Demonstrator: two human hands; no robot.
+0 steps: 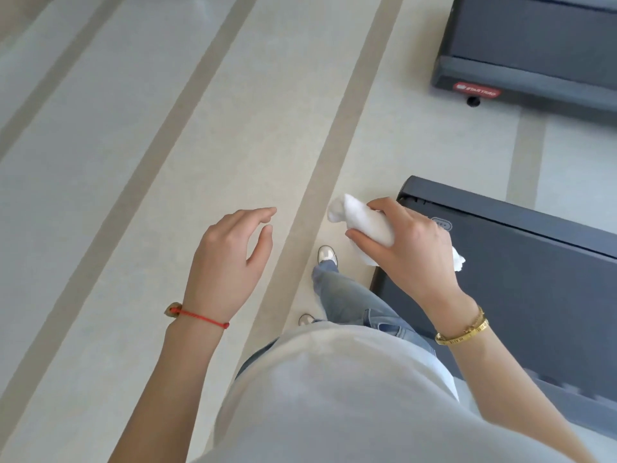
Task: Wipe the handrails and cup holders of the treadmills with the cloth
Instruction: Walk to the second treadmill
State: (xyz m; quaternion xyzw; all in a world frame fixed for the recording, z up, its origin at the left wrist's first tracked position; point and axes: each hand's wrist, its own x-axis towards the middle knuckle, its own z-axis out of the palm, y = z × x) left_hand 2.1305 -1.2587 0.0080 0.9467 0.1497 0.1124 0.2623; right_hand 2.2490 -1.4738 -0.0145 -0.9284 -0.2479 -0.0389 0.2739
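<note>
Here: person standing on striped floor (100, 195) beside two treadmills
Left hand (230, 259) empty, fingers loosely spread; right hand (410, 248) clamped around bunched white cloth (364, 222), above near treadmill (534, 279) end; second treadmill (534, 51) far right

- Pale cream vinyl floor (207, 135), crossed by long tan stripes sweeping from 7 o'clock up to 1 o'clock.
- Crumpled white cloth (364, 222), bright against it.
- Dark charcoal treadmill deck (521, 272) at 3 o'clock.
- Second charcoal treadmill base (534, 45) at 1 o'clock, carrying a red oval logo badge (477, 90).
- Thin red string bracelet (203, 318) at 8 o'clock.
- Gold metal bangle (465, 330) at 4 o'clock.
- Faded light-blue jeans (350, 299), light grey shirt (334, 396).
</note>
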